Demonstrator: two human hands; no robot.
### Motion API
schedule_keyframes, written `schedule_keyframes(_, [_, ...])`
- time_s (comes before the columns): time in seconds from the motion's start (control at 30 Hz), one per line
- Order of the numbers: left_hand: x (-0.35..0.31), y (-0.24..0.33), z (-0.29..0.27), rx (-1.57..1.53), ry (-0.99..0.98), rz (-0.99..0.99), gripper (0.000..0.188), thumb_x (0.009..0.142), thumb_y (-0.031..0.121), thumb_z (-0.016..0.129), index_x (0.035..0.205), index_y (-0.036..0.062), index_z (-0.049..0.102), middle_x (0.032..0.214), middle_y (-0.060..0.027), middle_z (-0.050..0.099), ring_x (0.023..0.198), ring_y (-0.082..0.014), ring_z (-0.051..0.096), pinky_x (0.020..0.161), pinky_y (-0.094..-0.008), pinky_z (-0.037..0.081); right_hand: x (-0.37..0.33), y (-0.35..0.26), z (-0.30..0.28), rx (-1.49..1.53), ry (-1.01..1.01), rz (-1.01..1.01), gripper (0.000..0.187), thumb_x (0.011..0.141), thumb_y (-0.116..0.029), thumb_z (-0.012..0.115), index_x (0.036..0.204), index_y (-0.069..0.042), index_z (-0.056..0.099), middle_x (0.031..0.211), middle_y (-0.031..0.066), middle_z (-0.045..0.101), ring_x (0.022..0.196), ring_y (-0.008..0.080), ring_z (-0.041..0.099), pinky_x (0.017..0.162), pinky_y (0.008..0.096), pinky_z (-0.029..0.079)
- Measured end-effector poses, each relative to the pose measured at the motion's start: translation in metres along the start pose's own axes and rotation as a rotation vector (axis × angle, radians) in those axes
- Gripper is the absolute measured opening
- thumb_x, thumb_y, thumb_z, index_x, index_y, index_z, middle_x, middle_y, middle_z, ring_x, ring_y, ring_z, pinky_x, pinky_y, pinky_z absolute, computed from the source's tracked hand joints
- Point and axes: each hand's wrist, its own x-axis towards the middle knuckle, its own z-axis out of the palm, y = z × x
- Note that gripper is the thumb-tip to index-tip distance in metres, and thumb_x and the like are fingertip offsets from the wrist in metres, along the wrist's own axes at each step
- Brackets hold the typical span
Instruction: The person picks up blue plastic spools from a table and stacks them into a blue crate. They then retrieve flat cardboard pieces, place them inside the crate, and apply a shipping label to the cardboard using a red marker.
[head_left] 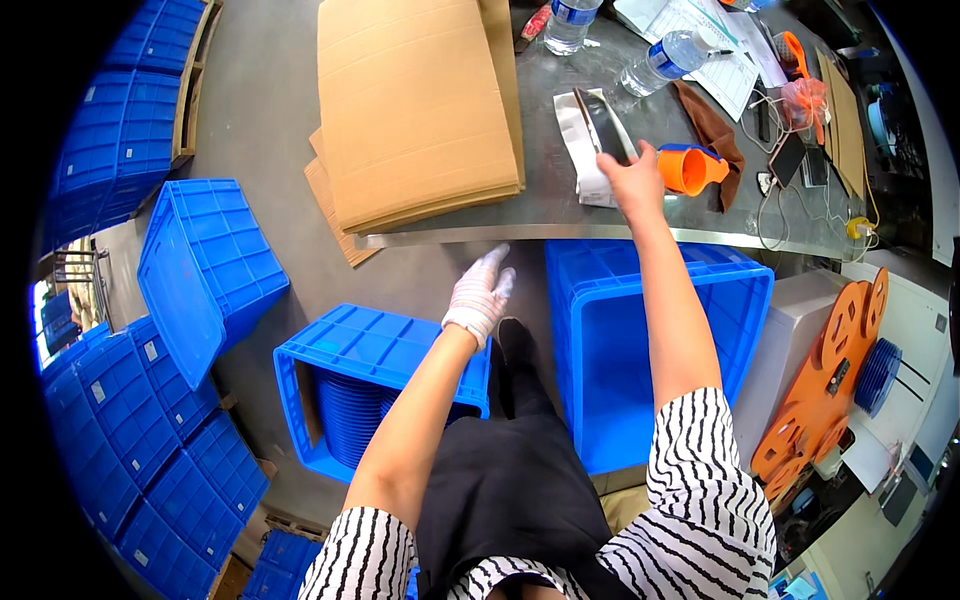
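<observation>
My bare right hand [637,185] reaches over the metal table, its thumb and fingers closed on the near end of a dark, glossy, phone-shaped flat thing [600,120]. That thing is tilted, with a pale strip along its right side; its exact kind is unclear. Under and beside it lies a white paper strip [578,150]. Just right of the hand stands an orange cup-like holder [688,172]. My left hand [482,297], in a white glove, hangs in front of the table edge with its fingers stretched out, holding nothing.
Cardboard sheets [420,120] overhang the table's left part. Farther back are a water bottle [668,62], papers [730,70], a brown cloth [712,140] and cables. Below stand a blue crate [600,370] and another blue crate [370,345] holding dark blue ringed parts. Blue crates [120,420] are stacked left.
</observation>
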Motion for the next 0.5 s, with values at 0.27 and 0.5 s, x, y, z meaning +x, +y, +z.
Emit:
schedule_keyframes(0.27, [-0.054,-0.017,0.049,-0.175,-0.171,-0.185,0.040,0.090,0.024,0.056,0.126,0.0072,0.052,0.122,-0.0201,0.057,0.112,-0.0373,0.054,0.095,-0.0393,0.045,0.003,-0.055,0.064,0.145,0.098,0.085,0.088,0.067,-0.048,0.077,0.129,0.002,0.041,0.110,0.0233,0.062,0.104,0.0378,0.059,0.089,0.0433,0.046])
schedule_keyframes(0.5, [-0.085,-0.021,0.055,-0.163,-0.221,-0.178,0.040,0.091,0.018,0.057,0.129,0.0055,0.051,0.123,-0.0205,0.057,0.114,-0.0359,0.054,0.096,-0.0374,0.044,-0.017,-0.023,0.047,0.087,0.337,-0.499,0.048,0.071,-0.017,0.075,0.113,-0.004,0.057,0.115,0.0147,0.060,0.108,0.0346,0.052,0.096,0.0434,0.039])
